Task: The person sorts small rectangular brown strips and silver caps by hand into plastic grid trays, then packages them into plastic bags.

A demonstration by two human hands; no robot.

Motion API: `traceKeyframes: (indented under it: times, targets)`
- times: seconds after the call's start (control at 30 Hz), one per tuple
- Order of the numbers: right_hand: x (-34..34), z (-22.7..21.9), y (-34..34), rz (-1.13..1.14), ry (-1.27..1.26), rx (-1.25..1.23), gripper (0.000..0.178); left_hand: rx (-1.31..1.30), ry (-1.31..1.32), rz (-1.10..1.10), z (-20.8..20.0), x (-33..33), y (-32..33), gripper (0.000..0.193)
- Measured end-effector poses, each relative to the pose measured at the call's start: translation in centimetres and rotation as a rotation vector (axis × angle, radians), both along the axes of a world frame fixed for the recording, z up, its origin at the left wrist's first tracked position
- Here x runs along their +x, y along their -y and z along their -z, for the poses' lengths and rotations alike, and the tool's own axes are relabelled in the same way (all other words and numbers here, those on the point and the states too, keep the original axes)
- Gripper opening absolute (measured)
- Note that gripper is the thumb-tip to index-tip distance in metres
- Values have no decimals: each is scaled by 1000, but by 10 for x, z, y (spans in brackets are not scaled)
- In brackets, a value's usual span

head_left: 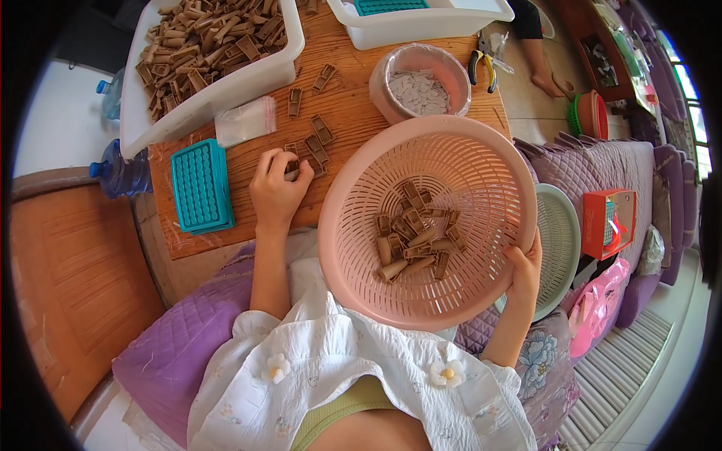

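My left hand (278, 188) rests on the wooden table (353, 113), fingers curled over a few small brown plastic pieces (312, 146) lying there. My right hand (524, 274) grips the rim of a big pink slotted basket (361, 248), held tilted above my lap. Several of the same brown pieces (414, 237) lie heaped in the basket's bottom. More loose brown pieces (295, 101) are scattered on the table beyond my left hand.
A white tub (218, 90) full of brown pieces stands far left, a teal perforated tray (199, 186) beside my left hand, a pink bowl (380, 94) of grey discs behind the basket. Pliers (483, 66), another white tub (421, 26), a pale strainer (560, 240), and a purple sofa (617, 165) lie right.
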State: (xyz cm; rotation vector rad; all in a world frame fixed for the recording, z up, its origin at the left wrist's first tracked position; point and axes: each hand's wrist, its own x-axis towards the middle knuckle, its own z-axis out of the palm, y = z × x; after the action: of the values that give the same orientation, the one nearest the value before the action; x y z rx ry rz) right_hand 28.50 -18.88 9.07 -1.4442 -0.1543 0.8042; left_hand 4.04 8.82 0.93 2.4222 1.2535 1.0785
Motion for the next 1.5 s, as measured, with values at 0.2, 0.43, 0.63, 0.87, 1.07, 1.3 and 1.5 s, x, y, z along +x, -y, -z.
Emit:
traceKeyframes:
  times: [0.2, 0.43, 0.63, 0.87, 1.07, 1.3, 1.5]
  targets:
    - [-1, 1, -1, 12, 10, -5, 46, 41, 196, 6, -14, -3, -6, 14]
    - [0, 3, 1, 8, 3, 19, 48, -220, 676, 152, -99, 5, 10, 11]
    - [-1, 4, 3, -2, -1, 1, 51, -127, 58, 785, -153, 54, 71, 32]
    - [1, 6, 2, 11, -11, -8, 51, -154, 119, 752, -136, 44, 60, 19]
    - [-2, 3, -1, 38, 8, -5, 49, -269, 107, 496, -89, 20, 0, 36]
    - [2, 6, 2, 15, 4, 2, 48, -157, -197, 369, -31, 25, -1, 54]
    - [-1, 1, -3, 16, -1, 0, 49, -55, -282, 283, -7, 31, 0, 40]
